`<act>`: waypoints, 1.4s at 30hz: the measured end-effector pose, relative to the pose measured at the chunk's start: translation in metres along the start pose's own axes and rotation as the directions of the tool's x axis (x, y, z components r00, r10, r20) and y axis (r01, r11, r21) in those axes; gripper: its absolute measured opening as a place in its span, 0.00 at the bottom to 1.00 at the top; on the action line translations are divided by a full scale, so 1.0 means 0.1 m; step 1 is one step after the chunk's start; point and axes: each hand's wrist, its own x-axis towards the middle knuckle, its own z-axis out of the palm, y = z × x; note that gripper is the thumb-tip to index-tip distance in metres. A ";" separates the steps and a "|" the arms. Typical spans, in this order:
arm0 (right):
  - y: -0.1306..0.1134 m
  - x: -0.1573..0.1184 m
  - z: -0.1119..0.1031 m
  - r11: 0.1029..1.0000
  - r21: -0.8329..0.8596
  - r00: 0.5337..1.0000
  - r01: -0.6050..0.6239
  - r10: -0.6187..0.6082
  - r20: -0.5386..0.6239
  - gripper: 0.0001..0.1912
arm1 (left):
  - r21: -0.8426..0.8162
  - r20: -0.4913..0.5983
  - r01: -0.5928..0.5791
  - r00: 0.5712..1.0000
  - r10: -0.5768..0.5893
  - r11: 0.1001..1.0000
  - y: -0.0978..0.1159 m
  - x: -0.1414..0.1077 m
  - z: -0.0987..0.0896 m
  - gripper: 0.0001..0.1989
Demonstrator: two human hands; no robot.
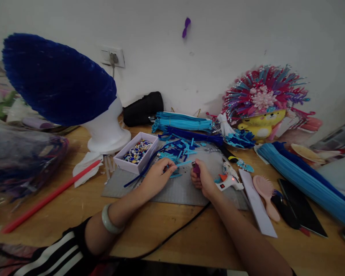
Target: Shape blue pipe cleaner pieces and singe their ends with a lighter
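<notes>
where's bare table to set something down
Bare wood lies between the red stick and left forearm; another patch fronts the grey mat, crossed by a black cable. Crowded: the mat's far side, and around the pink hairbrush.

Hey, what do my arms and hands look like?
Your left arm has a black sleeve with white stripes, ending near the elbow, and a pale bangle. Your right forearm is bare. Your left hand and right hand wear no gloves.

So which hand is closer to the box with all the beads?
Left. The left hand is just to the right of the bead box, pinching a light blue strip; the right hand is farther right, holding a purple lighter.
</notes>
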 end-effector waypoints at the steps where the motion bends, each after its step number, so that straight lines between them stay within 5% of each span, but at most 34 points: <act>1: 0.00 0.00 0.00 1.000 -0.004 1.000 -0.010 0.010 0.004 0.30 | -0.004 -0.001 0.001 1.000 -0.001 1.000 0.00 0.00 0.00 0.08; 20: -0.09 -0.06 0.04 0.994 0.041 0.994 -0.104 0.105 -0.024 0.32 | -0.026 0.010 -0.009 1.000 0.009 1.000 -0.01 0.00 0.02 0.08; 42: -0.01 0.00 -0.04 0.999 0.008 0.994 -0.036 0.035 0.100 0.31 | -0.032 0.012 -0.007 1.000 0.007 0.999 -0.02 -0.01 0.02 0.08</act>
